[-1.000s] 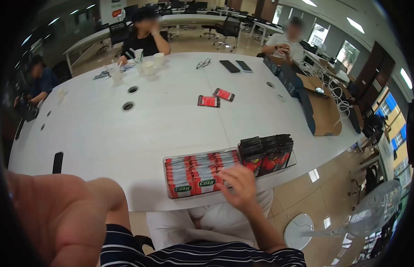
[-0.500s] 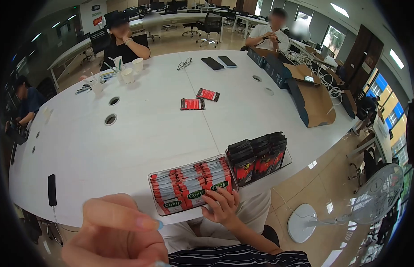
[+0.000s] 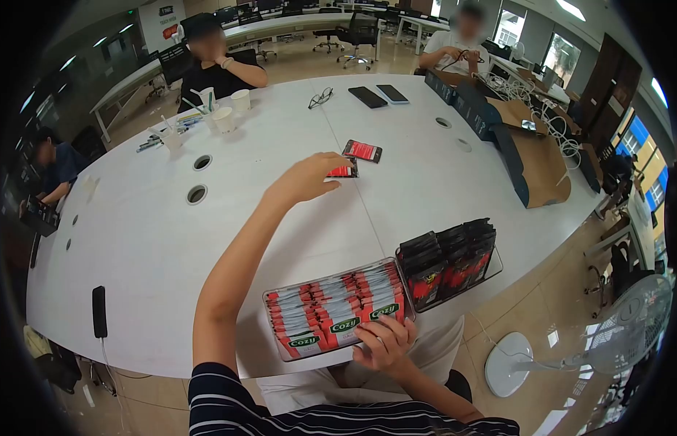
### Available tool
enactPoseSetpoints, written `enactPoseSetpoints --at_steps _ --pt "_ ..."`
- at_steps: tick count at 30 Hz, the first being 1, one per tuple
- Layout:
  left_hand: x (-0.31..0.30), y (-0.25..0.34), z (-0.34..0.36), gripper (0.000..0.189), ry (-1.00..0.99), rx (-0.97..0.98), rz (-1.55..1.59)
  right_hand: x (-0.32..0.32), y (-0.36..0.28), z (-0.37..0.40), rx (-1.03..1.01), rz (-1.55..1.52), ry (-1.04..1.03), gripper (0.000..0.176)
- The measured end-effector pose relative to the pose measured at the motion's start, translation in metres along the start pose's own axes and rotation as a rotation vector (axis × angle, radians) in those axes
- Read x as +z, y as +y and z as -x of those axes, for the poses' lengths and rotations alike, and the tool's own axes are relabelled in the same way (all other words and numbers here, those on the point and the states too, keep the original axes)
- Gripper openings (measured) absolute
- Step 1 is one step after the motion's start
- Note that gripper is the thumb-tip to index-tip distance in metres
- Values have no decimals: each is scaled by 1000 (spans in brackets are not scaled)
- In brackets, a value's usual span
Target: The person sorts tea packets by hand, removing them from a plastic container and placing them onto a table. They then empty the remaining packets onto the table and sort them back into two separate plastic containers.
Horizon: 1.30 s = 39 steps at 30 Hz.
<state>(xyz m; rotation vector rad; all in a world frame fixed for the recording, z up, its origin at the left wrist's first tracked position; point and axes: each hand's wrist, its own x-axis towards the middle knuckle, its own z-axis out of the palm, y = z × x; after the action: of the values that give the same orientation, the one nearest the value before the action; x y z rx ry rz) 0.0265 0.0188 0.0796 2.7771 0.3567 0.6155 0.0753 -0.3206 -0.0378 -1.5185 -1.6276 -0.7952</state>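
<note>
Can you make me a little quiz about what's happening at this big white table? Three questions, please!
1. True or false: the left hand reaches out to a red packet.
2. The right hand touches a tray holding: A) Cozy sachets B) paper cups C) phones.
3. Fill in: the sachets in the other tray are mostly ___ in colour.
Key: 1 true; 2 A; 3 black.

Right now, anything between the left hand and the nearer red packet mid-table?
Nothing visible. The left hand reaches the nearer red packet; only bare table surrounds it, the second red packet lying beyond.
</note>
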Motion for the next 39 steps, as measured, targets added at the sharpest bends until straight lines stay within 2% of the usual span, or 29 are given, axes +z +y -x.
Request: enactPoseSetpoints --at_steps 1,4,7,10,13,16,19,22,25,28,31,34,37,39 --pt "22 -20 -6 47 -60 -67 -34 0 0 0 -2 2 -6 26" --pt "70 -64 -19 50 -61 -95 -358 -2 2 1 -17 10 -23 26" --pt "81 -83 -36 47 -83 -55 -474 0 2 0 -36 6 -9 26" --pt "66 -74 -49 45 -346 -19 -716 -2 1 4 4 -12 -25 26" --pt "65 -85 -51 48 -41 146 -612 1 1 6 4 -14 -3 26" --pt "67 -90 -69 51 170 216 -498 0 1 6 3 -20 -15 27" --pt "84 -104 -92 54 194 188 -536 0 1 7 1 -18 -17 28" --pt "103 -112 -105 43 175 161 -548 -1 2 8 -4 -10 -24 28" --pt "114 -99 -109 41 -4 -85 -349 -2 1 10 -6 4 -46 27" --pt "109 -94 -109 43 -11 -53 -377 -2 0 10 1 4 -52 28" --pt "107 -110 -114 43 -26 89 -410 -2 1 9 0 0 -43 29" --pt "121 -112 -121 42 -119 80 -635 0 0 11 1 2 -28 29" --pt "123 -112 -118 41 -113 147 -698 0 0 10 11 -11 -14 27" --pt "117 -106 -107 34 -71 221 -650 -1 0 7 11 -17 -10 28"
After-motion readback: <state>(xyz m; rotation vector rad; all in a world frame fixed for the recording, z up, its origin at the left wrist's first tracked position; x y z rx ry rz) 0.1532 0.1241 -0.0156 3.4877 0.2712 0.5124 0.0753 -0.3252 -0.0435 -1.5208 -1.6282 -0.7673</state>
